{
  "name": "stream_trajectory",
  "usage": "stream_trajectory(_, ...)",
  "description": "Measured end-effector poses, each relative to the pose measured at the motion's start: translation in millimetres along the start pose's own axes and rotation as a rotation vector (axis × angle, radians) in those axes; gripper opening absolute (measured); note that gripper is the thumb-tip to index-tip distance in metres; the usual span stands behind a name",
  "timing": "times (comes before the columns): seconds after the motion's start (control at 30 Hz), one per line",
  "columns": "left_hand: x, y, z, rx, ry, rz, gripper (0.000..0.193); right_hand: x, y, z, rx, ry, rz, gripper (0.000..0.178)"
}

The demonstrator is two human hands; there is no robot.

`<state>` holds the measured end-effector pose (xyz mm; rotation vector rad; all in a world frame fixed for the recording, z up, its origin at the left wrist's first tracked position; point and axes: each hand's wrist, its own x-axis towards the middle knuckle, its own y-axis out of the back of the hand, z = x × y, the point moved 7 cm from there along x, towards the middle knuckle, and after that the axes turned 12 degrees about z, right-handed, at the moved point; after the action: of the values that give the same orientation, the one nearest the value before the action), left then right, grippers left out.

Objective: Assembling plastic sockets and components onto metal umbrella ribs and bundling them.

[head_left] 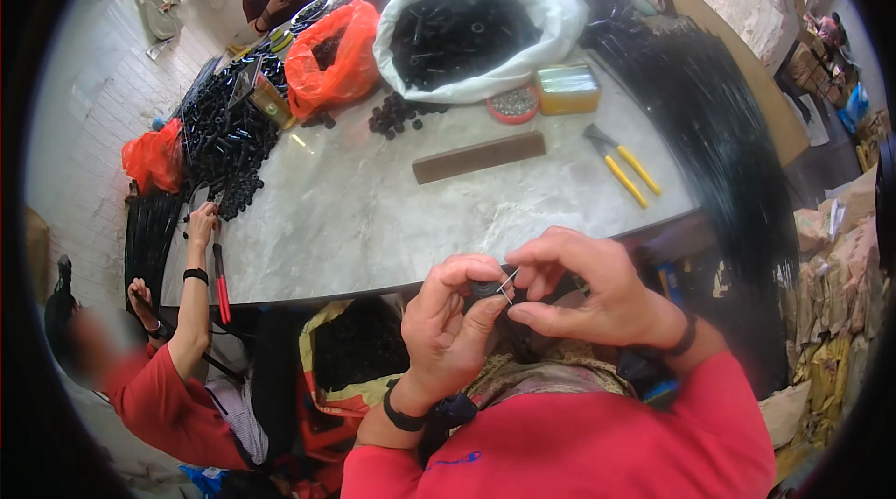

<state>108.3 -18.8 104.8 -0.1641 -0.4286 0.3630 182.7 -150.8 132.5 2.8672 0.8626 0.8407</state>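
Close to the table's (373,266) near edge, my left hand (439,322) pinches a small round black part (485,289) between thumb and forefinger. Thin bright metal wire (510,281) sticks out from it in two crossing ends. My right hand (597,289) has its thumb and forefinger curled at those wire ends, and it seems to grip them. The exact contact is too small to make out. Beyond my hands lie a flat brown bar (479,157) and pliers with yellow handles (625,168).
A red dish of small metal pieces (512,104) adjoins a yellowish box (567,90). Behind stands a white sack (553,18) of black tubes, beside an orange bag (350,70). Long black rods (719,116) line the right. At left, a co-worker's hand (202,221) is near red-handled pliers (221,284).
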Motion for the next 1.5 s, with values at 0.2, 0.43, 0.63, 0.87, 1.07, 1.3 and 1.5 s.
stream_trajectory(0.2, -1, 1, 2, 0.063, -0.044, 0.029, 0.024, 2, -2, -7, -0.074, 0.169, 0.053, 0.024)
stream_trajectory(0.43, 3, 11, 2, 0.079, -0.044, 0.126, 0.025, 4, -5, -5, -0.094, 0.327, 0.082, 0.021)
stream_trajectory(0.63, 19, 28, -17, -0.223, 0.158, 0.003, 0.028, 26, 51, 66, -0.397, -0.108, 0.021, 0.036)
stream_trajectory(0.87, 27, 23, -19, -0.293, 0.194, -0.039, 0.031, 7, 146, 171, -1.502, -0.237, 0.131, 0.055)
stream_trajectory(1.07, 20, 25, -12, -0.215, 0.144, 0.011, 0.030, 9, 147, 188, -1.471, -0.229, 0.143, 0.051)
stream_trajectory(1.3, 8, 28, -8, -0.199, 0.160, 0.089, 0.037, -2, 139, 123, 0.576, -0.687, 0.398, 0.041)
stream_trajectory(1.5, 3, 28, -1, -0.112, 0.049, 0.068, 0.033, -4, 83, 28, 0.225, -0.736, -0.280, 0.037)
